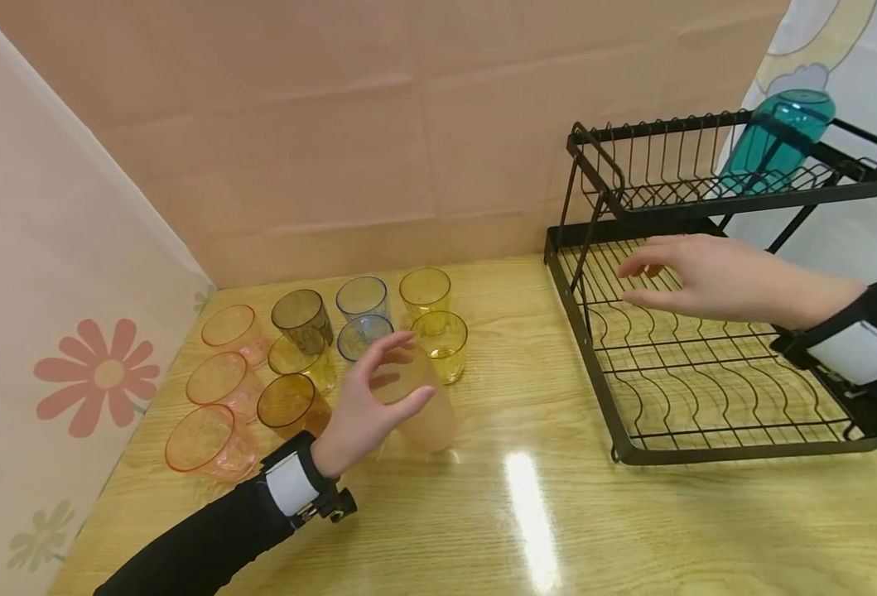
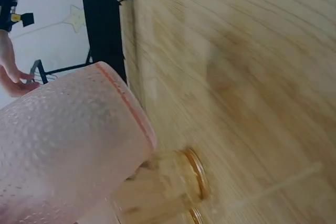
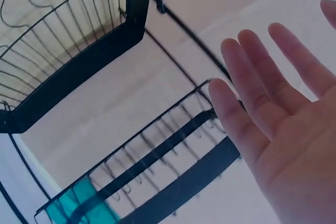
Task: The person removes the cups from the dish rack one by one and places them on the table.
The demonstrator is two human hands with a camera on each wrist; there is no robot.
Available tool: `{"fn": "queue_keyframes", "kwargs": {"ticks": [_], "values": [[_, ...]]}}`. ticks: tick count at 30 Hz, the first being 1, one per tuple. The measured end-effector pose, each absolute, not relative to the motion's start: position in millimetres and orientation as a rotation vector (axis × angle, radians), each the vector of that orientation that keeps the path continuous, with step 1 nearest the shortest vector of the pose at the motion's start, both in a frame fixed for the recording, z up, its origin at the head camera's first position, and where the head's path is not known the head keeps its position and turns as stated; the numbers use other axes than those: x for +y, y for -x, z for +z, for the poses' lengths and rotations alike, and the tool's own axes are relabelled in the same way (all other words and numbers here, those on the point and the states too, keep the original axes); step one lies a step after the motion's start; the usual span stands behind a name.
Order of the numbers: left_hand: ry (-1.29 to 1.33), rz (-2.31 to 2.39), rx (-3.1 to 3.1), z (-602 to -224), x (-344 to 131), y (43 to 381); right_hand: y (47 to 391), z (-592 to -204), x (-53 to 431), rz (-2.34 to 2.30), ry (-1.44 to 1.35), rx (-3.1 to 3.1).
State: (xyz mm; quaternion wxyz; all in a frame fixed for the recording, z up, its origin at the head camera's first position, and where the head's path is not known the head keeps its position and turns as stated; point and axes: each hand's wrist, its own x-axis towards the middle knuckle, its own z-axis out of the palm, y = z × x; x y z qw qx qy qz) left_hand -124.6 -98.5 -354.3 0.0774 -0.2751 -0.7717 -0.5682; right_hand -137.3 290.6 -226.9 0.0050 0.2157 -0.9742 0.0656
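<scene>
My left hand curves its thumb and fingers around a pale pink glass. The glass is tilted; in the left wrist view its bumpy wall and orange-red rim show, the rim end toward the table. Close behind it stand yellow glasses and blue glasses. Over the lower tier of the black dish rack hovers my right hand, fingers loosely bent and nothing held; the right wrist view shows its fingers apart. A teal glass leans bottom up on the rack's upper tier.
Pink glasses stand in a row at the table's left side, next to amber and smoky grey ones. A cloth backdrop hangs behind. The wooden table stretches between glasses and rack.
</scene>
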Motion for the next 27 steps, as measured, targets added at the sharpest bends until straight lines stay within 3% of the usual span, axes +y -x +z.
{"fn": "queue_keyframes", "kwargs": {"ticks": [13, 27], "values": [[0.729, -1.216, -2.482, -376, -126, 129, 142, -197, 315, 0.120, -0.510, -3.083], [0.518, -1.123, -2.581, -386, -136, 131, 147, -173, 330, 0.064, -0.379, -3.107]]}}
